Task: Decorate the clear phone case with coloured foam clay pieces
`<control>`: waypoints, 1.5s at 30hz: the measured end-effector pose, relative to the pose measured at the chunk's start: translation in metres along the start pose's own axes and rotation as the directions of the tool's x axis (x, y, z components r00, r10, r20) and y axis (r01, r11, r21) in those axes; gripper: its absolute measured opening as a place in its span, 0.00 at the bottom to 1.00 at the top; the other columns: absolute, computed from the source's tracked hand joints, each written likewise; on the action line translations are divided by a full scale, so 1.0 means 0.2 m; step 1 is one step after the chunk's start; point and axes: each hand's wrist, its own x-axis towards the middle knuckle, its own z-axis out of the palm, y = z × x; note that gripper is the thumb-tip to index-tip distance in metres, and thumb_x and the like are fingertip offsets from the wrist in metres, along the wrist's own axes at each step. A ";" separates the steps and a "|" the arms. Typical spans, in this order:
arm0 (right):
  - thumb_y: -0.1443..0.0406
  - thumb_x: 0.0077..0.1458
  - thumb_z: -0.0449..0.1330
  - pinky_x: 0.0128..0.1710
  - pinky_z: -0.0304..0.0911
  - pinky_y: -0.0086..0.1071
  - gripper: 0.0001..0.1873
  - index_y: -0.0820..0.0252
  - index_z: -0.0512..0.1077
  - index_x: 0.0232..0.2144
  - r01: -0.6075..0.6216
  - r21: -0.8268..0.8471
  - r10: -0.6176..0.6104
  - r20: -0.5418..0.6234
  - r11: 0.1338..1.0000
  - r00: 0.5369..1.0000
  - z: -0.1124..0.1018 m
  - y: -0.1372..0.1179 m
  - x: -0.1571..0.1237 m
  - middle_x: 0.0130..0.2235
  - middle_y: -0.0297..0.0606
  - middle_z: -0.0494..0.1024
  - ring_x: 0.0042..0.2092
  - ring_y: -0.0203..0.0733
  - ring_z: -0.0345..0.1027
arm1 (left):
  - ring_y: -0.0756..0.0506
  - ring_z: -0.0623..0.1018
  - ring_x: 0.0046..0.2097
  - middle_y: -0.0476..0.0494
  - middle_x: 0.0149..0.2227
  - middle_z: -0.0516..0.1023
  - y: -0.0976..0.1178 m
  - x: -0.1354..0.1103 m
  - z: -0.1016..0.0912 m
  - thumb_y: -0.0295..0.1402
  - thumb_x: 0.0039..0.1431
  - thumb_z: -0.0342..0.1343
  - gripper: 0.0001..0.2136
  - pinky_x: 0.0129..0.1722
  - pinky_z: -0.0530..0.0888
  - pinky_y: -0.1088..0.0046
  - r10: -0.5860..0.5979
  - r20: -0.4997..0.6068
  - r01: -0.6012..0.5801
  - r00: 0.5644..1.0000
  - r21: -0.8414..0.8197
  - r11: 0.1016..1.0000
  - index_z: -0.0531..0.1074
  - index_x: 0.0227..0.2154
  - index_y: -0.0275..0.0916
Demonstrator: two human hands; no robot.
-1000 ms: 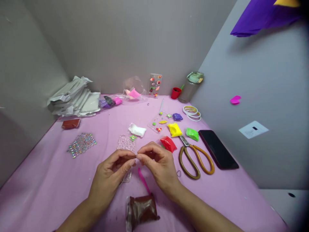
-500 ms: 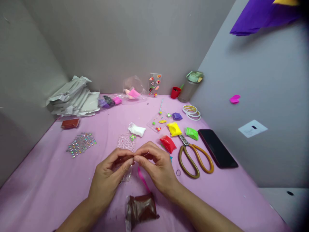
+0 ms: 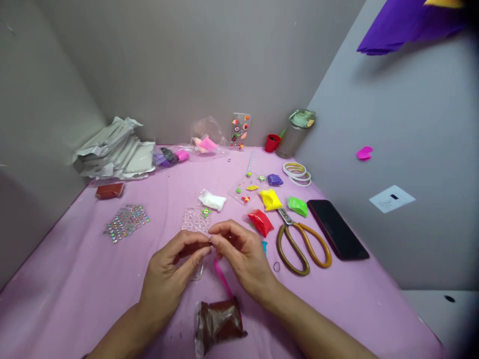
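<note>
My left hand and my right hand meet at the fingertips above the table, thumbs and forefingers pinched together. Between them shows a tiny bit of brown clay, mostly covered by the fingers. Beneath the hands lies a clear patterned phone case, partly hidden, with a green and white flower at its upper right corner. Nearer to me, a packet of brown clay rests between my forearms. A pink strip runs from it toward my right hand.
Right of the hands lie scissors, a phone and red, yellow and green clay packets. A white packet and a decorated clear case lie beyond. Rhinestones are at left; a bottle stands behind.
The fingertips have shifted slightly to the right, and my right forefinger has lifted a little. Less of the brown clay shows between the fingers. The things on the table stay put.
</note>
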 end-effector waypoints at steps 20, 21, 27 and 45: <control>0.68 0.56 0.67 0.33 0.62 0.27 0.03 0.57 0.77 0.30 0.011 0.023 -0.010 -0.049 1.000 0.999 0.00 0.01 0.00 0.28 0.29 0.75 0.31 0.33 0.68 | 0.52 0.81 0.40 0.53 0.36 0.81 -0.01 -0.01 0.00 0.25 0.61 0.60 0.08 0.42 0.77 0.83 0.105 0.010 -0.105 0.994 0.048 0.993 0.78 0.39 0.47; 0.67 0.56 0.67 0.32 0.62 0.27 0.03 0.58 0.77 0.29 0.000 0.026 0.001 -0.042 1.000 0.999 0.00 0.00 0.00 0.27 0.29 0.75 0.30 0.33 0.67 | 0.52 0.81 0.39 0.53 0.36 0.81 -0.01 -0.01 0.00 0.26 0.62 0.59 0.08 0.42 0.76 0.84 0.105 0.013 -0.106 0.994 0.064 0.992 0.79 0.38 0.46; 0.70 0.57 0.65 0.36 0.65 0.28 0.03 0.56 0.79 0.33 0.078 -0.040 -0.080 -0.040 0.996 0.996 0.00 0.00 0.00 0.33 0.32 0.78 0.36 0.35 0.71 | 0.53 0.79 0.39 0.55 0.36 0.80 0.00 0.00 0.00 0.27 0.61 0.60 0.07 0.40 0.75 0.86 0.091 0.007 -0.091 0.996 0.065 0.994 0.78 0.38 0.47; 0.66 0.53 0.70 0.31 0.63 0.27 0.04 0.58 0.78 0.29 -0.048 0.089 0.051 -0.032 0.995 0.998 0.00 -0.01 0.00 0.27 0.29 0.76 0.29 0.32 0.68 | 0.49 0.76 0.33 0.52 0.30 0.77 0.00 0.01 -0.02 0.33 0.61 0.60 0.04 0.34 0.71 0.79 0.040 0.023 -0.042 0.999 0.125 0.991 0.79 0.31 0.44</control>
